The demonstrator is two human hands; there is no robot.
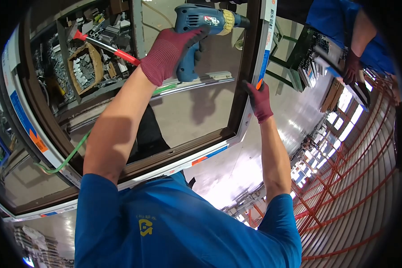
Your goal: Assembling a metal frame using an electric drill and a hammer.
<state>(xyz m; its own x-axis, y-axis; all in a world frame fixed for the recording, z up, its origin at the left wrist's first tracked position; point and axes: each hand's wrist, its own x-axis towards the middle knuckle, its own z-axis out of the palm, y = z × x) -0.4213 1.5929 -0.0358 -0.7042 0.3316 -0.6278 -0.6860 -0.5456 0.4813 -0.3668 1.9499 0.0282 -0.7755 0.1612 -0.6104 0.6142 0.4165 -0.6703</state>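
Overhead: dark brown window frame with white protective film (243,120), held up in front of the person. Left hand in a maroon knit glove (172,51), fingers wrapped around the grip of a blue electric drill with a yellow chuck collar (201,27); the chuck points at the frame's right upright. Right hand in a matching maroon glove (259,100), fingers closed on that same upright, just below the drill.

Surroundings: cluttered tool tray with a red-handled tool (105,47) at upper left, seen through the frame; green cable (71,154) trailing across the lower left rail; red metal racking (353,178) at right. Another person's gloved hand (352,67) and blue sleeve at upper right, well apart.

Obscured: drill bit not discernible; frame's left end bent and cut off by the rim.
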